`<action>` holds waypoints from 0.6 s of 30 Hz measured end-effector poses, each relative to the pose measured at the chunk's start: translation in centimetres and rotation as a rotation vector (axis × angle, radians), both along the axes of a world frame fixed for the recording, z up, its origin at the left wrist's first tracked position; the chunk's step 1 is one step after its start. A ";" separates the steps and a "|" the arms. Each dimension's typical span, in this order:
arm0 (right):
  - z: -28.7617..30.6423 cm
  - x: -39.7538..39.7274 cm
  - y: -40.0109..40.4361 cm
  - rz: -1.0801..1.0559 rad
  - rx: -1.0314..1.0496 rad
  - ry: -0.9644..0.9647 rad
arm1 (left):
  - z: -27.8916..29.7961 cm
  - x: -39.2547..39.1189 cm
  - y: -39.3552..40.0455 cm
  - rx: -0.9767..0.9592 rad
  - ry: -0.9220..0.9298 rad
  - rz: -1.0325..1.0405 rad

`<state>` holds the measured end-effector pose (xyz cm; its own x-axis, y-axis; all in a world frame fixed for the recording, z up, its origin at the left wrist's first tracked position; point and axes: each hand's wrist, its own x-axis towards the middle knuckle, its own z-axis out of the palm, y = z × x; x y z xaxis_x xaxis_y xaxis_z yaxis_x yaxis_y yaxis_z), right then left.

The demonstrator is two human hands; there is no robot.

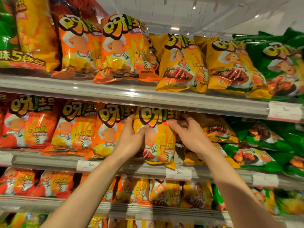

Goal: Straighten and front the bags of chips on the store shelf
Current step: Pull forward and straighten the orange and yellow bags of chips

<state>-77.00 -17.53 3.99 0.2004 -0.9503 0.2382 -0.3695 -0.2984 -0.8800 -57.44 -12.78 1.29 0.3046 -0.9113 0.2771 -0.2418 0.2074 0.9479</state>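
Note:
A yellow bag of chips [162,139] stands upright at the front of the middle shelf [49,162]. My left hand [131,137] grips its left edge, fingers curled behind the bag and thumb on the front. My right hand [185,130] pinches the bag's upper right side, fingers reaching behind it. Left of it stand orange bags [107,130] in a row, facing forward. To its right, more yellow bags [218,130] lie tilted back and flat, and green bags [256,145] are slumped beside them.
The top shelf [131,94] holds orange bags [121,48], yellow bags [181,63] and green bags [283,63], mostly upright. The lower shelf [49,203] carries more orange and yellow bags [164,193]. Price tags [178,174] sit on the shelf rails.

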 end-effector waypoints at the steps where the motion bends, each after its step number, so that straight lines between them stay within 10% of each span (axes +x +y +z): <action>1: 0.2 0.1 -0.2 -0.044 -0.012 -0.016 | 0.1 -0.3 -0.6 -0.003 0.046 -0.002; 18: -1.5 -1.1 0.0 -0.124 -0.133 0.295 | -3.2 -0.8 -1.6 0.010 -0.118 -0.040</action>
<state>-78.08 -17.52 2.52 0.1642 -0.9364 0.3103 -0.6427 -0.3401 -0.6865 -58.23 -14.34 -1.89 0.2334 -0.9249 0.3002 -0.3438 0.2103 0.9152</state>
